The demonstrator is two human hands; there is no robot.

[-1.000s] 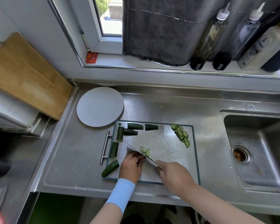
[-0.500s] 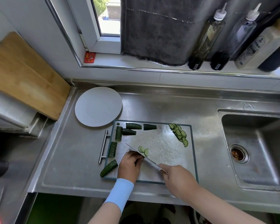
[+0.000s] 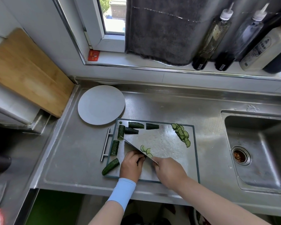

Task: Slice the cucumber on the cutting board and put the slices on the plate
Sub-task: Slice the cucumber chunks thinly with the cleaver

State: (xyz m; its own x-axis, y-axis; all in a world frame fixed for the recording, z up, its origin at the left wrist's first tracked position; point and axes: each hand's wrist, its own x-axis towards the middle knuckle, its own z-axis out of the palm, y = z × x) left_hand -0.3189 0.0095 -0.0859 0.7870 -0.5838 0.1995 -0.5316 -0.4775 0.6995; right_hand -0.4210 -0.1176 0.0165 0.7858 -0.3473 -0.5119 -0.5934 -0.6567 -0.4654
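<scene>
Down on the cutting board [image 3: 166,138], right hand [image 3: 169,171] grips the knife [image 3: 133,146]; left hand [image 3: 131,165] curls beside the blade, its hold hidden.

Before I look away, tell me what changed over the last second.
Little moved. The right hand keeps the knife slicing against the curled fingers of the left hand, and the fresh slices beside the blade seem to have gained one. The plate, the uncut cucumber pieces and the row of slices at the right of the cutting board stayed put.
</scene>
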